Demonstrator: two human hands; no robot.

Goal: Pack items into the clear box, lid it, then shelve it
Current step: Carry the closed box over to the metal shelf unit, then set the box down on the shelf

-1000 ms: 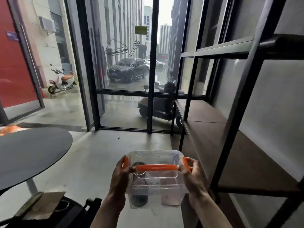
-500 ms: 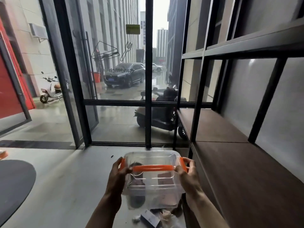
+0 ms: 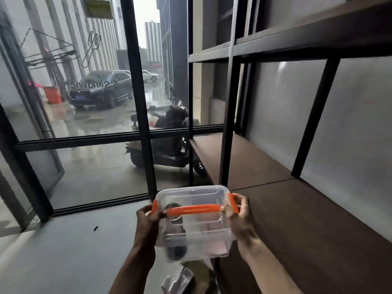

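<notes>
I hold a clear plastic box (image 3: 195, 228) with its lid on and an orange handle (image 3: 194, 209) laid across the top. My left hand (image 3: 149, 219) grips its left side at the orange clip. My right hand (image 3: 238, 217) grips the right side the same way. Dark and pale items show blurred through the walls. The box hangs in the air just left of the brown shelf board (image 3: 297, 225), near its front left corner.
The black metal shelving frame (image 3: 228, 115) rises on the right with a higher board (image 3: 318, 37) overhead. A glass wall with black mullions (image 3: 137, 98) stands ahead. Loose bits (image 3: 186, 279) lie on the grey floor below the box.
I have walked closer to the shelves and turned right; the round table has left the view. The box stays held in both hands, now nearer the brown shelf board.
</notes>
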